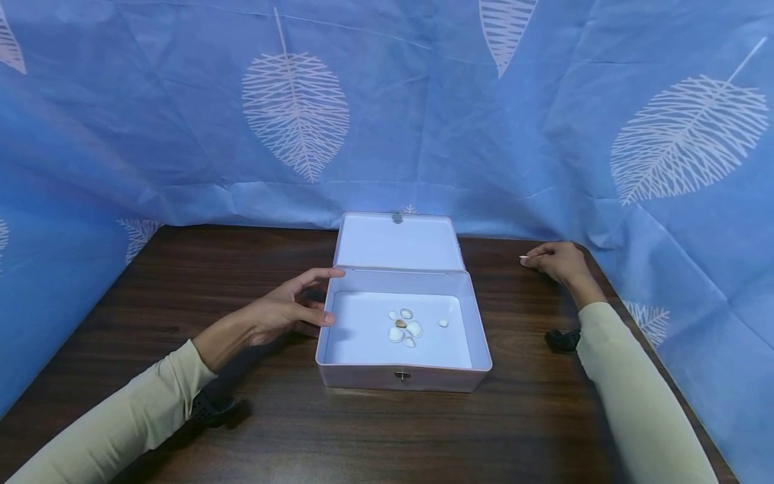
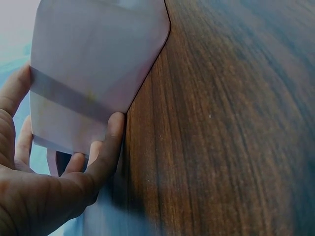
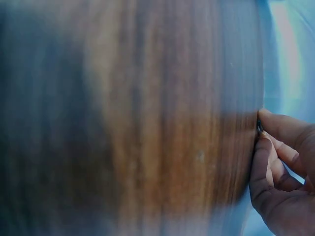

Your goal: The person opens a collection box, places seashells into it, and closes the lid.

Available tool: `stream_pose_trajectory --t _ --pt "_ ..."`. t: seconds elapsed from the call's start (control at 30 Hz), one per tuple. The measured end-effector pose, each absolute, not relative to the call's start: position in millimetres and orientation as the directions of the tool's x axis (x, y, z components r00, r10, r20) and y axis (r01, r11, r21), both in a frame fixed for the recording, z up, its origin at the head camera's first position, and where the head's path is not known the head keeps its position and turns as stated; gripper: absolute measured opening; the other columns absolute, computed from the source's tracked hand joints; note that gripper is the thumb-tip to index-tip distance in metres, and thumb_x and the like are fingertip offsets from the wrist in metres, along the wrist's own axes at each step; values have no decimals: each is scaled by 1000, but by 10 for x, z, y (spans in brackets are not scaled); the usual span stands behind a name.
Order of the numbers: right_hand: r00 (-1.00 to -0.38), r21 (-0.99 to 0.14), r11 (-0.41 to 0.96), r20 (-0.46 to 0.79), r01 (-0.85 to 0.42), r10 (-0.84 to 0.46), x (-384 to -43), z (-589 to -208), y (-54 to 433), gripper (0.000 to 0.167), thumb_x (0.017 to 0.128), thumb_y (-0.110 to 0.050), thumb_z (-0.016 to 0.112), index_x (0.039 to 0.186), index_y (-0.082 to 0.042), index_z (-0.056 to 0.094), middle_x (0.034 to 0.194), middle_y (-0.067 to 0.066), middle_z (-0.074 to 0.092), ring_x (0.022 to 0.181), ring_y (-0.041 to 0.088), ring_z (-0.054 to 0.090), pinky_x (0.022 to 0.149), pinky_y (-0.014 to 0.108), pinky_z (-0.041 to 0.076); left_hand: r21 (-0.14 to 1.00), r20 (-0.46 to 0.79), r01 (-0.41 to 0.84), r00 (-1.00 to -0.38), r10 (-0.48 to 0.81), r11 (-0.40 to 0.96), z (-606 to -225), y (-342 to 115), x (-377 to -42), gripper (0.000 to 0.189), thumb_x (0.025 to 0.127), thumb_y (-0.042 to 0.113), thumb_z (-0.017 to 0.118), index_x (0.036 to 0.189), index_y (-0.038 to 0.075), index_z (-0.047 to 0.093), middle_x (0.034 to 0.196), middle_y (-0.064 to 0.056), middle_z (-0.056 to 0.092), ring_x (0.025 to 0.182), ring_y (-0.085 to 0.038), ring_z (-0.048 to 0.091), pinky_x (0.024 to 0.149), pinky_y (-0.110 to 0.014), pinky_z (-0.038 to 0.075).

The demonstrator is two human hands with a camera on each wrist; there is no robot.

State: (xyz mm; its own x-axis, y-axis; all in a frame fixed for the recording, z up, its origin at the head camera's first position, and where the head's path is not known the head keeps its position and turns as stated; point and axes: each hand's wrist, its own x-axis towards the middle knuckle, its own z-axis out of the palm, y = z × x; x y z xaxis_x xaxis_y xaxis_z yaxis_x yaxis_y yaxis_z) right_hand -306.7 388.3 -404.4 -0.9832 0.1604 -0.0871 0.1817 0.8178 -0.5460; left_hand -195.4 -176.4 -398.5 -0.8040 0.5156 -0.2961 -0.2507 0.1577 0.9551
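No text, label, brand, number or sign can be read anywhere in the head view or either wrist view.

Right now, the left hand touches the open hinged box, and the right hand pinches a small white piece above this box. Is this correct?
Not above the hinged box: in the head view, the right hand pinches the small white piece over the wood-grain table, to the box's right. The rest is correct.
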Motion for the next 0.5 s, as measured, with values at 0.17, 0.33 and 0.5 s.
stream_pose_trajectory --t 0.17,0.33,0.5 --pt "-982 -549 815 -80 188 173 -3053 -4039 3858 46 106 -37 78 126 5 77 132 28 69 120 43 58 108 62 48 958 -287 -244 -803 521 151 -3995 -1769 -1954 95 95 9 91 174 29 41 174 -23 30 130 -37 63 99 -51 66" --pt "-986 -561 811 -77 168 150 -3028 -4030 3851 46 106 -39 78 125 3 77 115 17 75 110 35 61 95 47 51 958 -285 -239 -803 523 155 -3989 -1778 -1955 96 95 11 92 174 30 40 175 -22 28 132 -37 60 99 -50 65" --pt "-989 -585 798 -77 145 123 -2991 -4006 3847 46 107 -40 78 126 2 79 108 10 79 102 29 67 88 38 51 959 -284 -238 -800 529 154 -3986 -1775 -1960 96 95 11 92 174 30 41 175 -20 25 135 -39 57 99 -50 65"
